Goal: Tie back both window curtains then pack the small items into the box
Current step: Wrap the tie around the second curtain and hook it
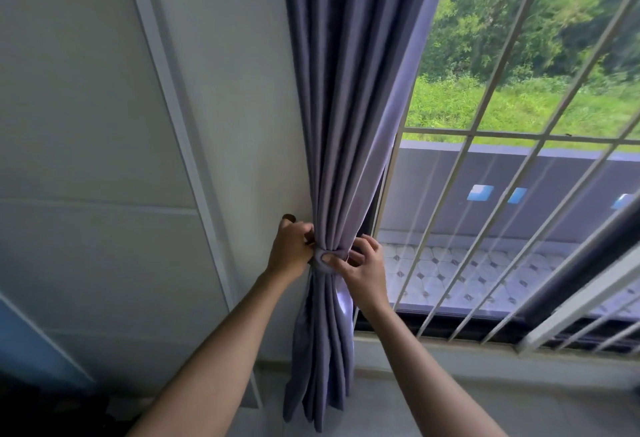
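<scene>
Both hands work at the waist of the purple curtain [346,90], which hangs gathered beside the white wall [225,90] at the left edge of the barred window [519,159]. Left hand [291,249] grips the bunched folds from the wall side, fingers curled in. Right hand [363,268] pinches the matching fabric band [329,258] wrapped around the bundle, thumb pressed on its front. A dark knob [288,218], possibly a wall hook, peeks above the left hand.
</scene>
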### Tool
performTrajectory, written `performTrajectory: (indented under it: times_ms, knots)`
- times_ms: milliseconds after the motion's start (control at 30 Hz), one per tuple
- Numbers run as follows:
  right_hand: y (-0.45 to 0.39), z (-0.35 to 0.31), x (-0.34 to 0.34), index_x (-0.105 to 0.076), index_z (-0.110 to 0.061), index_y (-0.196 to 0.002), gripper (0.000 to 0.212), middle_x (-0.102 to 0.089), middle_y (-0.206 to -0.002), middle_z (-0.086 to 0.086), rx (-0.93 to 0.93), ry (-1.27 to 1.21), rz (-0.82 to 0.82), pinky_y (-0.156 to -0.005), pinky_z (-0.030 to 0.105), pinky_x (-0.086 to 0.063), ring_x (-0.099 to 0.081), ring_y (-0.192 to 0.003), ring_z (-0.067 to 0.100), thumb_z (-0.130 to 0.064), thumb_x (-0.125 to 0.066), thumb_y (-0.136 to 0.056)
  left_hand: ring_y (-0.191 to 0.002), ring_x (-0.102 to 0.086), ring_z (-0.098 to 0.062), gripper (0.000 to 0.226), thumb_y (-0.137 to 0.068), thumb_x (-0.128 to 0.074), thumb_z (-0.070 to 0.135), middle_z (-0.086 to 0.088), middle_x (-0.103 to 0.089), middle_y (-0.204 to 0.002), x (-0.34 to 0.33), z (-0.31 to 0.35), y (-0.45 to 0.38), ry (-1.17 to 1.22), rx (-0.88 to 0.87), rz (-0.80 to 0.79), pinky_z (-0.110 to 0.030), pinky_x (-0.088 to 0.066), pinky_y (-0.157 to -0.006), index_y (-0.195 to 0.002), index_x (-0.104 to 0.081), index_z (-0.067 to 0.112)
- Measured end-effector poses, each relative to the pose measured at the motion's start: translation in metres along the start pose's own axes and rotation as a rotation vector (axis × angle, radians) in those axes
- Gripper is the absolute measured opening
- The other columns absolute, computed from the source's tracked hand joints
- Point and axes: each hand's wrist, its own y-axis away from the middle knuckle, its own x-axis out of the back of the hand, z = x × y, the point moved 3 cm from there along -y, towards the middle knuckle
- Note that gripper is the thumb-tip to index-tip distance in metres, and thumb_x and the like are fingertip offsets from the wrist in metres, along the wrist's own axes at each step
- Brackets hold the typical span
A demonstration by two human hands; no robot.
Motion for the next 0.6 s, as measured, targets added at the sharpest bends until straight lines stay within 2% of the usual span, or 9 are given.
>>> performTrajectory:
  times_ms: [100, 167, 233, 267, 333, 433, 500, 600]
  knots:
    - [0.017, 0.002, -0.007, -0.06, -0.024, -0.121, 0.047, -0.048, -0.127, -0.006, 0.11, 0.145, 0.054, -0.089, 0.031, -0.054, -0.061, -0.107, 0.013, -0.03, -0.077, -0.078, -0.085, -0.037, -0.019, 0.021, -0.075, -0.061, 0.008, 0.016, -0.038, -0.061, 0.0, 0.005, 0.002, -0.013, 0.016, 0.05, -0.031, -0.04, -0.067, -0.06, -0.05, 0.018]
    - [0.031, 0.004, -0.016, -0.044, -0.03, -0.136, 0.065, -0.052, -0.13, -0.009, 0.153, 0.197, -0.007, -0.094, 0.029, -0.05, -0.056, -0.114, 0.007, -0.026, -0.073, -0.078, -0.086, -0.033, -0.019, 0.033, -0.078, -0.057, 0.005, 0.017, -0.034, -0.06, 0.0, 0.01, 0.003, -0.037, 0.022, 0.081, -0.03, -0.036, -0.065, -0.058, -0.039, 0.023]
    - [0.043, 0.011, -0.024, -0.021, -0.035, -0.146, 0.086, -0.05, -0.136, -0.009, 0.128, 0.232, -0.067, -0.097, 0.027, -0.047, -0.051, -0.121, 0.006, -0.018, -0.072, -0.079, -0.085, -0.033, -0.019, 0.033, -0.078, -0.056, 0.005, 0.016, -0.034, -0.061, 0.001, 0.013, 0.004, -0.07, 0.011, 0.105, -0.03, -0.034, -0.064, -0.06, -0.035, 0.023]
    - [0.044, 0.014, -0.026, -0.015, -0.037, -0.147, 0.09, -0.05, -0.137, -0.009, 0.108, 0.257, -0.047, -0.098, 0.028, -0.047, -0.051, -0.121, 0.007, -0.016, -0.072, -0.08, -0.084, -0.036, -0.021, 0.031, -0.078, -0.056, 0.005, 0.013, -0.036, -0.062, 0.003, 0.014, 0.005, -0.089, -0.006, 0.119, -0.03, -0.033, -0.063, -0.061, -0.036, 0.023]
    - [0.041, 0.018, -0.027, -0.017, -0.04, -0.145, 0.087, -0.053, -0.13, -0.015, 0.079, 0.297, 0.031, -0.095, 0.03, -0.049, -0.052, -0.116, 0.006, -0.014, -0.07, -0.083, -0.082, -0.045, -0.027, 0.025, -0.075, -0.054, 0.006, 0.006, -0.047, -0.064, 0.004, 0.013, 0.005, -0.14, -0.053, 0.132, -0.032, -0.035, -0.06, -0.062, -0.039, 0.021]
    - [0.037, 0.017, -0.03, -0.025, -0.044, -0.14, 0.075, -0.053, -0.115, -0.027, 0.077, 0.317, 0.105, -0.085, 0.025, -0.049, -0.054, -0.104, 0.0, -0.015, -0.067, -0.085, -0.081, -0.051, -0.032, 0.011, -0.069, -0.054, 0.007, -0.003, -0.059, -0.068, 0.006, 0.012, 0.002, -0.237, -0.126, 0.102, -0.03, -0.034, -0.054, -0.062, -0.049, 0.014]
    - [0.037, 0.019, -0.03, -0.026, -0.043, -0.141, 0.069, -0.057, -0.114, -0.021, 0.059, 0.324, 0.126, -0.08, 0.024, -0.05, -0.058, -0.1, 0.003, -0.018, -0.064, -0.088, -0.081, -0.052, -0.03, 0.012, -0.067, -0.054, 0.013, -0.002, -0.058, -0.066, 0.007, 0.012, 0.002, -0.268, -0.17, 0.085, -0.028, -0.031, -0.055, -0.061, -0.045, 0.017]
    - [0.039, 0.032, -0.027, -0.033, -0.041, -0.14, 0.055, -0.066, -0.105, -0.009, 0.007, 0.339, 0.157, -0.073, 0.032, -0.053, -0.063, -0.089, 0.012, -0.024, -0.058, -0.094, -0.081, -0.055, -0.03, 0.013, -0.067, -0.051, 0.023, 0.002, -0.052, -0.066, 0.008, 0.008, 0.003, -0.179, -0.17, -0.007, -0.03, -0.036, -0.063, -0.067, -0.039, 0.02]
